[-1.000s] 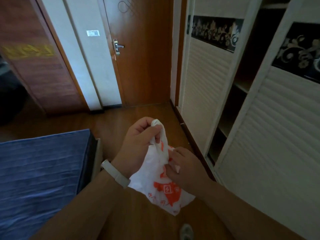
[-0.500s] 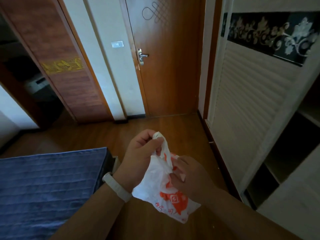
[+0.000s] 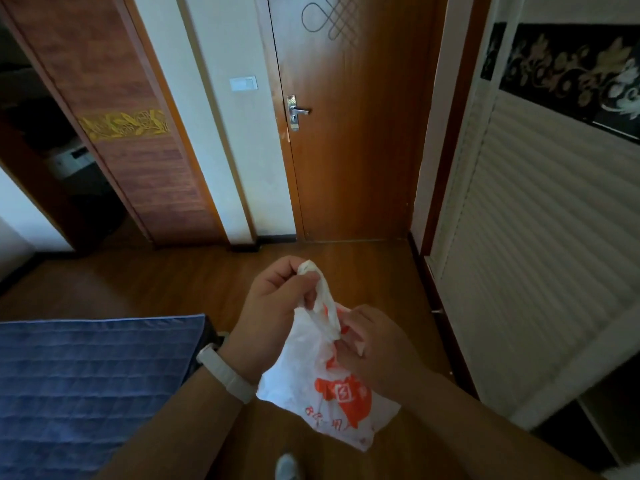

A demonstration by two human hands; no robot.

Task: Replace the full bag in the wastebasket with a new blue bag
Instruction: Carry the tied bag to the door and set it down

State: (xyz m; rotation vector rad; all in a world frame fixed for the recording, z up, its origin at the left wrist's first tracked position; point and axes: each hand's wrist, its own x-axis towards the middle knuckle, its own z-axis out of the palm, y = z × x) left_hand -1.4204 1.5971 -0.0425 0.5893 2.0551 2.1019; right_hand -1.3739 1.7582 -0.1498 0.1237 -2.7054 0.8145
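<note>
- My right hand [image 3: 377, 348] curls round the neck of the white bag [image 3: 304, 379]. Its fingertips are tucked behind the plastic, so I cannot see just how they pinch.
- What fills the bag is hidden, and the orange print on it is too crumpled to read.
- A pale shoe tip [image 3: 287, 467] is cut off by the bottom edge, straight out from the door [image 3: 353, 150].
- The dark opening far left of the door holds things I cannot make out.
- My left hand [image 3: 273, 306] pinches the twisted top loop of the bag between thumb and fingers. It holds that loop up towards the door, above my right hand.
- The bag hangs between both hands over the floor [image 3: 156, 282], on my side of the door.
- Bare floor runs from the bag to the door's foot.
- The bed [image 3: 86, 375] edge closes in left of that strip, and the wardrobe [image 3: 536, 237] closes in right of the door.
- The bag is thin, wrinkled plastic.
- The door and the floor are glossy brown wood.
- The bed cover is blue and quilted in rows.
- The wardrobe front is white and ribbed, under a dark floral band.
- A smooth white wristband [image 3: 227, 374] circles my left wrist.
</note>
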